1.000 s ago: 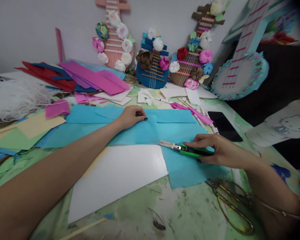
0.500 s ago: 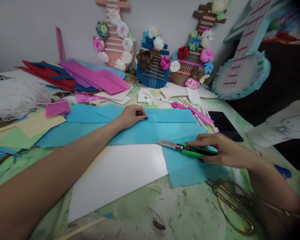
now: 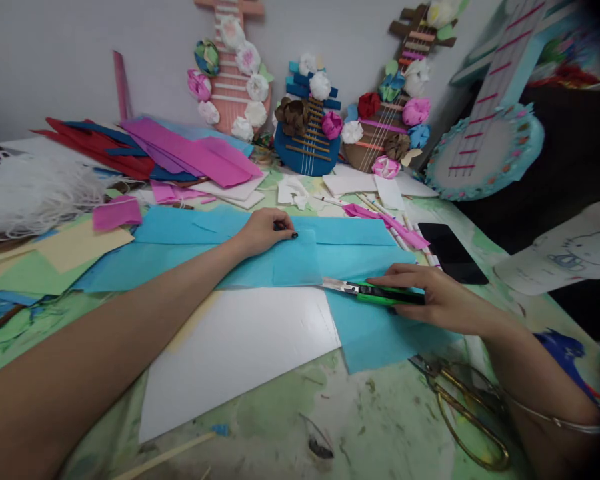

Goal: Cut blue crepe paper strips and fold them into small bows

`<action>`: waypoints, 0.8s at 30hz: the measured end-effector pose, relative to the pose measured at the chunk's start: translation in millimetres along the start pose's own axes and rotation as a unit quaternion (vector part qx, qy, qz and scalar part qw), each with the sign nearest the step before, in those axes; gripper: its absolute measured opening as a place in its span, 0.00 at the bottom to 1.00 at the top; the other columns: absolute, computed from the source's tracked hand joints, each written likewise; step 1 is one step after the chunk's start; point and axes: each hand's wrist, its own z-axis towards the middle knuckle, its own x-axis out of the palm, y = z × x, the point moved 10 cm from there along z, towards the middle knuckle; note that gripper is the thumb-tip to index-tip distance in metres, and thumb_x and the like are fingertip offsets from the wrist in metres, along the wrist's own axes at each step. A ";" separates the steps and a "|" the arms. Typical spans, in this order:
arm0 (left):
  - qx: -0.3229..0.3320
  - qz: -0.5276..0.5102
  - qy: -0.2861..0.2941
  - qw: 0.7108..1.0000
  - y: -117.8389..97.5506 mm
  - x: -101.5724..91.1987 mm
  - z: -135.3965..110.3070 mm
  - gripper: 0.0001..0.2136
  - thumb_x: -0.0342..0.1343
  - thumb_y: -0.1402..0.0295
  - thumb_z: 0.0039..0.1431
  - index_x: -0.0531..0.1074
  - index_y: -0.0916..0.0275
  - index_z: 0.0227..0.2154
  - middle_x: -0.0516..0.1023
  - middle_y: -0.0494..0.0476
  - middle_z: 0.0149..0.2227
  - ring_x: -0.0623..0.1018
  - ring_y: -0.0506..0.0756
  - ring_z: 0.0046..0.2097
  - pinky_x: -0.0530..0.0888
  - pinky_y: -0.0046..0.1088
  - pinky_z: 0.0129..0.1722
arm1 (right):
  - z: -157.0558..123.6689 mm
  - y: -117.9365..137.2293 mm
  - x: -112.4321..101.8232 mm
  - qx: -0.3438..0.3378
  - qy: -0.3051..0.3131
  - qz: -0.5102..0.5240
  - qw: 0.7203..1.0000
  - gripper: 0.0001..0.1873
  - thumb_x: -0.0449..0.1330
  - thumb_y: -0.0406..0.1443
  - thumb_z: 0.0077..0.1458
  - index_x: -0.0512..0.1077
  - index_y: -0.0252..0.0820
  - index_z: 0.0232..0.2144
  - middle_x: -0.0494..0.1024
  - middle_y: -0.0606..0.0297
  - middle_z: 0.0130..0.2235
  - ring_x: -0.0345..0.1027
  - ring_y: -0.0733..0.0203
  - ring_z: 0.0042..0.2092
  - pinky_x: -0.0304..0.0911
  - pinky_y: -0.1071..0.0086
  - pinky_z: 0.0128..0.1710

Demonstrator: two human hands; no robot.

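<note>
Resting my curled left hand [image 3: 266,233] on the blue paper [image 3: 295,263], whether pinching it I couldn't tell, I had my right hand [image 3: 430,293] closed around a green cutter [image 3: 367,294], blade [image 3: 336,285] at the paper's edge near the white board [image 3: 245,353].

Single head-worn view — looks forward and down, table [image 3: 265,407] close below — wall [image 3: 80,40] beyond.
</note>
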 end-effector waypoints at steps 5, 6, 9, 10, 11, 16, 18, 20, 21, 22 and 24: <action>0.004 0.004 0.000 1.000 -0.2 0.2 0.6 0.06 0.62 0.66 0.47 0.76 0.64 0.25 0.76 0.52 0.27 0.73 0.50 0.30 0.68 0.26 0.32 | 2.4 4.5 -0.6 -0.017 -0.024 0.002 1.000 0.23 0.57 0.33 0.54 0.71 0.45 0.53 0.73 0.59 0.43 0.69 0.59 0.39 0.63 0.67 0.39; 0.006 0.005 -0.001 1.000 -0.3 0.2 0.6 0.06 0.62 0.66 0.47 0.76 0.64 0.25 0.76 0.52 0.27 0.73 0.50 0.30 0.69 0.25 0.32 | 2.6 5.7 -0.6 -0.020 -0.027 -0.001 0.999 0.23 0.56 0.33 0.54 0.70 0.45 0.54 0.73 0.59 0.44 0.69 0.59 0.39 0.63 0.67 0.40; 0.009 0.008 0.000 1.000 -0.5 0.5 0.5 0.06 0.61 0.66 0.48 0.76 0.64 0.25 0.76 0.52 0.27 0.73 0.50 0.30 0.69 0.25 0.32 | 2.7 8.3 -0.1 -0.023 -0.028 -0.004 0.999 0.23 0.57 0.33 0.54 0.70 0.46 0.54 0.73 0.60 0.43 0.70 0.59 0.38 0.63 0.67 0.39; 0.010 0.009 0.000 1.000 -0.5 0.6 0.4 0.06 0.61 0.65 0.48 0.76 0.64 0.25 0.76 0.52 0.27 0.73 0.50 0.30 0.69 0.25 0.32 | 2.6 8.9 0.1 -0.022 -0.026 -0.003 0.999 0.23 0.57 0.33 0.54 0.71 0.46 0.53 0.73 0.60 0.43 0.70 0.60 0.37 0.63 0.67 0.38; 0.010 0.010 0.001 1.000 -0.4 0.7 0.4 0.07 0.61 0.65 0.48 0.76 0.64 0.25 0.76 0.52 0.27 0.73 0.50 0.30 0.69 0.25 0.32 | 2.6 9.3 0.5 -0.019 -0.022 -0.001 1.000 0.23 0.57 0.33 0.54 0.71 0.46 0.53 0.74 0.60 0.42 0.69 0.61 0.36 0.63 0.68 0.37; 0.010 0.016 0.004 1.000 0.3 0.7 0.7 0.07 0.62 0.65 0.47 0.76 0.64 0.25 0.76 0.52 0.27 0.73 0.50 0.31 0.68 0.25 0.32 | 2.0 12.7 2.8 -0.016 -0.001 0.011 1.000 0.23 0.59 0.34 0.52 0.73 0.46 0.52 0.74 0.61 0.38 0.67 0.62 0.34 0.62 0.70 0.33; 0.009 0.016 0.005 1.000 0.5 0.8 0.8 0.07 0.62 0.65 0.47 0.76 0.64 0.25 0.76 0.52 0.27 0.73 0.50 0.31 0.68 0.26 0.32 | 1.7 12.2 3.2 -0.013 0.004 0.014 1.000 0.23 0.60 0.34 0.52 0.73 0.46 0.52 0.73 0.62 0.37 0.67 0.62 0.34 0.61 0.70 0.34; 0.008 0.016 0.006 1.000 0.3 0.9 0.8 0.07 0.62 0.65 0.48 0.76 0.64 0.25 0.76 0.53 0.27 0.73 0.51 0.31 0.69 0.26 0.32 | 1.1 10.4 3.7 -0.008 0.009 0.017 1.000 0.24 0.60 0.34 0.51 0.73 0.48 0.52 0.72 0.64 0.36 0.66 0.62 0.34 0.61 0.70 0.34; 0.007 0.016 0.006 1.000 0.2 0.8 0.7 0.07 0.62 0.65 0.47 0.76 0.64 0.25 0.76 0.53 0.27 0.73 0.51 0.31 0.69 0.26 0.32 | 0.8 9.5 4.0 -0.007 0.011 0.019 1.000 0.24 0.60 0.34 0.51 0.73 0.48 0.52 0.72 0.64 0.36 0.65 0.62 0.33 0.61 0.70 0.34; 0.007 0.016 0.005 1.000 -0.1 0.6 0.7 0.07 0.62 0.65 0.47 0.76 0.64 0.25 0.76 0.53 0.27 0.73 0.51 0.31 0.69 0.26 0.32 | 0.4 8.9 4.1 -0.006 0.013 0.021 1.000 0.24 0.60 0.34 0.51 0.73 0.49 0.52 0.72 0.65 0.35 0.65 0.62 0.33 0.60 0.70 0.34; 0.007 0.016 0.004 1.000 -0.8 0.1 0.5 0.07 0.62 0.65 0.47 0.76 0.64 0.25 0.76 0.52 0.27 0.73 0.51 0.31 0.69 0.26 0.32 | -0.3 7.9 4.3 -0.005 0.016 0.022 1.000 0.24 0.61 0.34 0.50 0.73 0.49 0.51 0.71 0.65 0.35 0.64 0.63 0.33 0.60 0.70 0.33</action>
